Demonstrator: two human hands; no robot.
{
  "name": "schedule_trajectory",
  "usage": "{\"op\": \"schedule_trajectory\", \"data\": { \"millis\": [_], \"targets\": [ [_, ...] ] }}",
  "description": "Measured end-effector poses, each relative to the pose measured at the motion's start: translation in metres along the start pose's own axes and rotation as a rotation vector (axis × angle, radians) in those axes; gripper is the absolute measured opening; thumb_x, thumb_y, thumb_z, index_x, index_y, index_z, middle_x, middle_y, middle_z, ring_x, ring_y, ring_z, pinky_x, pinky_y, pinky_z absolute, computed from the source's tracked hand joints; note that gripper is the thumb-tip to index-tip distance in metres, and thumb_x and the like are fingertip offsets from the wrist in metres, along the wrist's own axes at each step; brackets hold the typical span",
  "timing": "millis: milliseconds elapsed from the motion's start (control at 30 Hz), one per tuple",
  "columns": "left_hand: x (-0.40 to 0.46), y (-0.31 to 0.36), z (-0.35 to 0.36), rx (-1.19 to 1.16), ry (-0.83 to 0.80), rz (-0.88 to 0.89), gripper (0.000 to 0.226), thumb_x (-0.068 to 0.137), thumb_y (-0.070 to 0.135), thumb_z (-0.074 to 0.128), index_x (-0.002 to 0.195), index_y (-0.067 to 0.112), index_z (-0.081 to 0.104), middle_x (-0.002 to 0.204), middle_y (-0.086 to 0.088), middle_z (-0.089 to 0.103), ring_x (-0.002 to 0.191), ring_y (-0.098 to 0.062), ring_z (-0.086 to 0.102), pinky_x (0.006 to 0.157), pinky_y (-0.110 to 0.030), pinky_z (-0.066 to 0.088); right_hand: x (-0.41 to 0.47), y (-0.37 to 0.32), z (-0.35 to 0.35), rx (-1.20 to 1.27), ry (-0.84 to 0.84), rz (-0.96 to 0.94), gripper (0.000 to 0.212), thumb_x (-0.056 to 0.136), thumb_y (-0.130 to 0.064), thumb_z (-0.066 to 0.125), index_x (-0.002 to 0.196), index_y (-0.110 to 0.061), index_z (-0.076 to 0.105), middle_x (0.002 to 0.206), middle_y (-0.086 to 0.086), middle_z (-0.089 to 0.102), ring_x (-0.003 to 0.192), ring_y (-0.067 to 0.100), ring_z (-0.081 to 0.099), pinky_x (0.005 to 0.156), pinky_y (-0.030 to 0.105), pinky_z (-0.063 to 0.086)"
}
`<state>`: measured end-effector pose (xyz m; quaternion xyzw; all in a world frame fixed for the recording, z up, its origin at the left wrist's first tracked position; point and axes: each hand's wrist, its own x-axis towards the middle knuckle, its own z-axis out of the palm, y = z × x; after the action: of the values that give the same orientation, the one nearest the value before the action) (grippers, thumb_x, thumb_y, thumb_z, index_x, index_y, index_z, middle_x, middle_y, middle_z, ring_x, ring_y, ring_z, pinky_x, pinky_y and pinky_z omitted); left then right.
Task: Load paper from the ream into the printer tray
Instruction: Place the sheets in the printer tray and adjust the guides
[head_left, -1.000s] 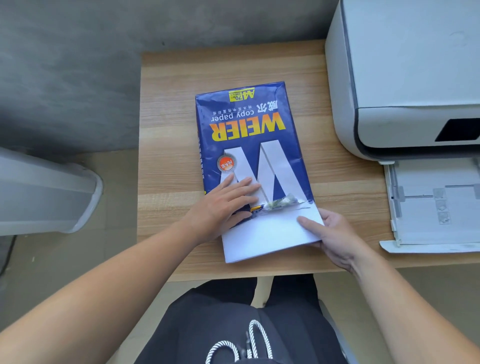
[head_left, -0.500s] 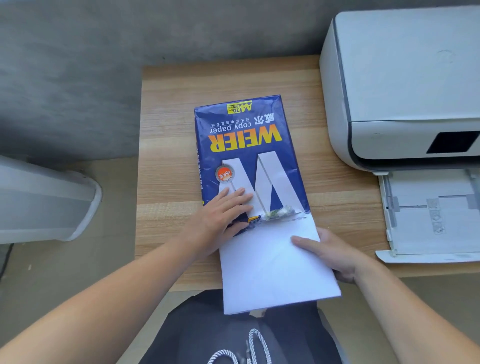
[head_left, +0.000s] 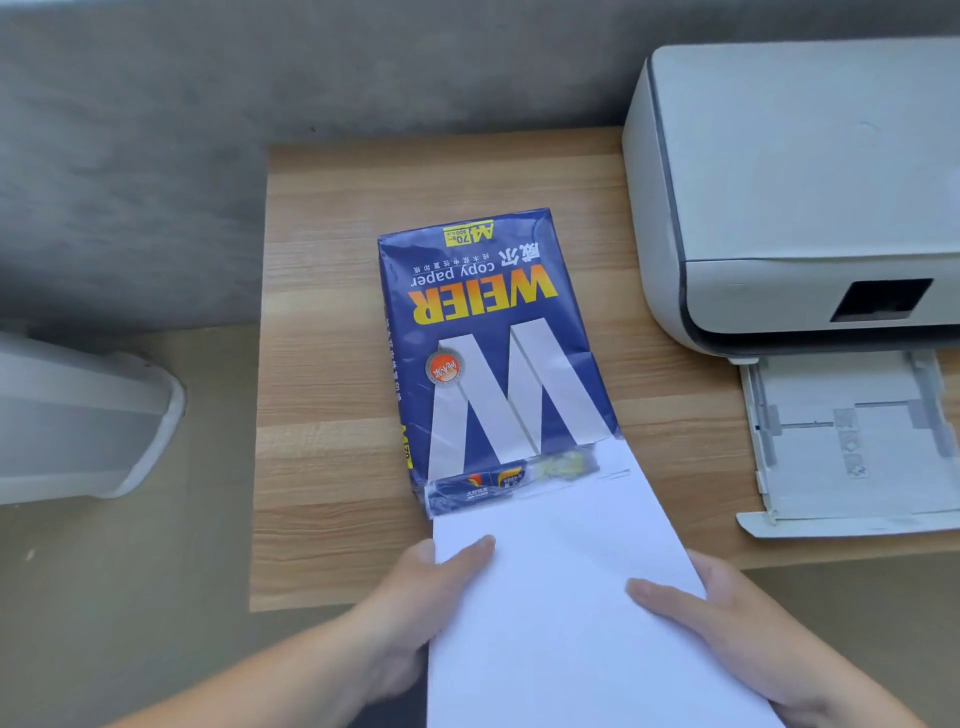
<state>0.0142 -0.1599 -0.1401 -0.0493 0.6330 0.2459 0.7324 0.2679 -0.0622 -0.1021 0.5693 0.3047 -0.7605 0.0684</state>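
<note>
Two hands: both closed on one stack of sheets.
Left hand: grip pinches the left edge, steadying.
Paper: half out of the ream on the surface.
Right hand: grip clamps the right edge.
Tray: open, waiting beside.

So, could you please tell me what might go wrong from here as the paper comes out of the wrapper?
1. The white paper stack is held only at its side edges by the left hand and right hand, so sheets could fan or slip.
2. Its far end is inside the torn blue ream wrapper, which nothing holds down; it may drag along.
3. The pulled-out white printer tray overhangs the wooden table, so a bump could jolt it.
</note>
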Motion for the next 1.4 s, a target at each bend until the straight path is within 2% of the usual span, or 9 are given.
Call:
{"op": "schedule_trajectory", "data": {
  "millis": [133,233,333,433,533,733,900,1133,1400],
  "targets": [
    [-0.03,-0.015,0.022,0.195,0.097,0.129,0.033,0.097,0.023,0.069,0.126,0.008,0.065,0.104,0.007,0.078,0.078,0.008,0.073,0.063,-0.007,0.052,-0.037,-0.008,-0.015,-0.181,-0.03,0.034,0.052,0.075,-0.04,0.078,0.124,-0.023,0.071,0.119,-0.005,0.077,0.111,0.014,0.073,0.083,0.017,0.055],
    [-0.069,-0.017,0.035,0.433,0.114,0.391,0.036,0.093,0.037,0.071,0.127,0.036,0.058,0.11,0.039,0.066,0.087,0.042,0.046,0.073,0.007,0.037,-0.074,-0.014,-0.019,-0.238,0.039,-0.074,0.067,0.049,-0.061,0.089,0.112,-0.041,0.078,0.121,-0.014,0.075,0.116,0.001,0.068,0.089,0.015,0.052],
    [-0.08,0.004,0.043,0.333,0.025,0.632,0.047,0.085,0.05,0.069,0.13,0.043,0.058,0.125,0.031,0.068,0.118,0.011,0.062,0.101,-0.021,0.05,-0.088,-0.023,-0.014,-0.22,0.202,-0.206,0.069,0.03,-0.069,0.094,0.094,-0.047,0.08,0.103,-0.007,0.081,0.095,0.008,0.077,0.073,0.019,0.058],
    [-0.046,0.048,0.026,0.236,0.09,0.782,0.039,0.089,0.04,0.068,0.126,0.031,0.06,0.124,0.01,0.073,0.116,-0.012,0.07,0.098,-0.046,0.056,-0.058,-0.056,-0.004,-0.079,0.251,-0.339,0.021,0.075,-0.03,0.079,0.095,-0.024,0.082,0.096,0.005,0.082,0.083,0.025,0.08,0.061,0.028,0.062],
    [-0.005,0.098,0.001,0.174,0.242,0.929,0.028,0.096,0.028,0.069,0.122,0.026,0.059,0.124,0.003,0.072,0.115,-0.018,0.07,0.1,-0.054,0.055,0.003,-0.093,0.018,-0.105,0.235,-0.447,0.018,0.094,-0.016,0.066,0.111,-0.016,0.072,0.108,0.002,0.08,0.096,0.023,0.078,0.076,0.035,0.065],
    [0.049,0.133,-0.021,0.284,0.447,1.088,0.03,0.102,0.016,0.061,0.13,0.022,0.05,0.123,0.014,0.067,0.114,-0.003,0.067,0.104,-0.039,0.053,0.103,-0.13,0.028,-0.32,0.383,-0.662,0.045,0.094,-0.026,0.071,0.136,-0.024,0.054,0.126,-0.015,0.068,0.106,-0.012,0.065,0.083,0.011,0.054],
    [0.07,0.133,-0.013,0.256,0.505,1.079,0.049,0.101,0.016,0.062,0.145,0.015,0.04,0.125,0.023,0.058,0.109,0.019,0.058,0.098,-0.014,0.049,0.131,-0.142,0.025,-0.415,0.474,-0.812,0.08,0.096,-0.027,0.066,0.159,-0.037,0.018,0.154,-0.018,0.043,0.141,0.001,0.043,0.117,0.026,0.035],
    [0.074,0.115,-0.007,0.324,0.577,1.025,0.055,0.1,0.015,0.062,0.149,0.014,0.038,0.127,0.012,0.058,0.104,0.026,0.053,0.086,0.002,0.04,0.14,-0.13,0.013,-0.424,0.492,-0.695,0.044,0.094,-0.014,0.064,0.135,-0.022,0.05,0.106,-0.025,0.061,0.094,-0.009,0.061,0.07,-0.001,0.039],
    [0.072,0.078,0.09,0.366,0.638,0.985,0.048,0.102,0.01,0.058,0.146,0.012,0.039,0.12,0.009,0.058,0.101,0.008,0.055,0.091,-0.015,0.042,0.102,-0.099,-0.075,-0.454,0.355,-0.617,0.043,0.096,-0.017,0.059,0.135,-0.032,0.046,0.115,-0.021,0.062,0.103,-0.001,0.061,0.087,0.029,0.045]
  ]
}}
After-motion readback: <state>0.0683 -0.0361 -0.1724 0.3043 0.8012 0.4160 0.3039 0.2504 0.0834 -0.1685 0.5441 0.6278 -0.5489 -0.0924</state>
